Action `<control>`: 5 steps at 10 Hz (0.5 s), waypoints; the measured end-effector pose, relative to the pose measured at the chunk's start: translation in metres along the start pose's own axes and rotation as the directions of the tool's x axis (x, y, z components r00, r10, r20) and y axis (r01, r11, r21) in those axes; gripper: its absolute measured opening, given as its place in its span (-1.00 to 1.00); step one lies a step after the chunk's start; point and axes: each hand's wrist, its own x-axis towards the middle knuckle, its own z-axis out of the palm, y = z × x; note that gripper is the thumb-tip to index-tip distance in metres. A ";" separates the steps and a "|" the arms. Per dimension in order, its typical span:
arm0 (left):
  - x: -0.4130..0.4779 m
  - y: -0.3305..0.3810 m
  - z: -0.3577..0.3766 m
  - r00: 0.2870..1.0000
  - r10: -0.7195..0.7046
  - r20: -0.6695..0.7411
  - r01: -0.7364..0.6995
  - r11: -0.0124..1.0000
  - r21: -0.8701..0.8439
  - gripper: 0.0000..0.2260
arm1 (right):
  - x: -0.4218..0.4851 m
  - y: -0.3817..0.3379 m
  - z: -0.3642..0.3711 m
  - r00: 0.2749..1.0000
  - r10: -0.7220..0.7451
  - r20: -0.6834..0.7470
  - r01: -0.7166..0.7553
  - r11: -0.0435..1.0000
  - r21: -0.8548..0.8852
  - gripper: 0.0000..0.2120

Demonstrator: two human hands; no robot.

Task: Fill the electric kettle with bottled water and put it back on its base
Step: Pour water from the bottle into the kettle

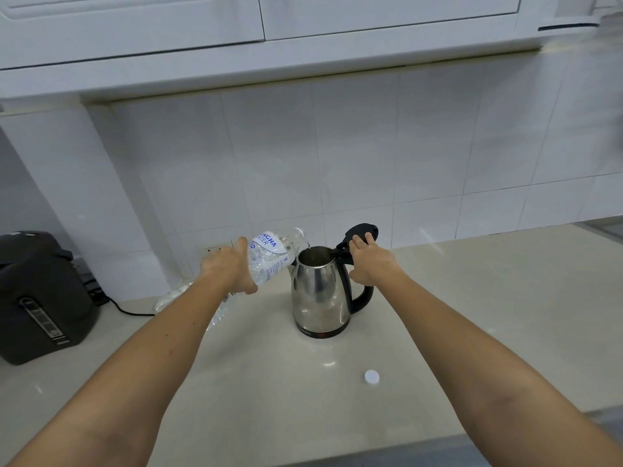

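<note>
The left hand hides the bottle's middle; the black appliance is cut off at the left edge.

- You get one view, from the head, looking forward and down across the counter.
- It faces the tiled wall; both forearms reach in from the near edge.

The kettle stood on the counter, near the tiled wall behind it. Left of it, a tilted bottle reached over its open mouth. A bottle cap lay on the counter in front, slightly right. An appliance sat far left, under the cabinets.
</note>
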 end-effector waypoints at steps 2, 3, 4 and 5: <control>-0.001 0.001 -0.002 1.000 0.009 0.002 -0.009 1.000 -0.003 -0.34 | 0.000 0.000 0.000 1.000 0.004 0.004 -0.004 1.000 0.002 -0.32; -0.002 0.001 -0.003 1.000 0.005 0.006 -0.005 1.000 -0.011 -0.34 | 0.001 0.000 0.001 1.000 0.000 0.005 0.000 1.000 0.003 -0.32; -0.002 0.001 -0.004 1.000 0.005 0.008 -0.005 1.000 -0.009 -0.35 | 0.001 0.001 0.001 1.000 0.000 0.006 0.000 1.000 0.005 -0.31; -0.002 0.002 -0.006 1.000 0.003 0.006 -0.003 1.000 -0.006 -0.35 | 0.001 0.001 0.001 1.000 -0.002 0.006 0.002 1.000 0.006 -0.31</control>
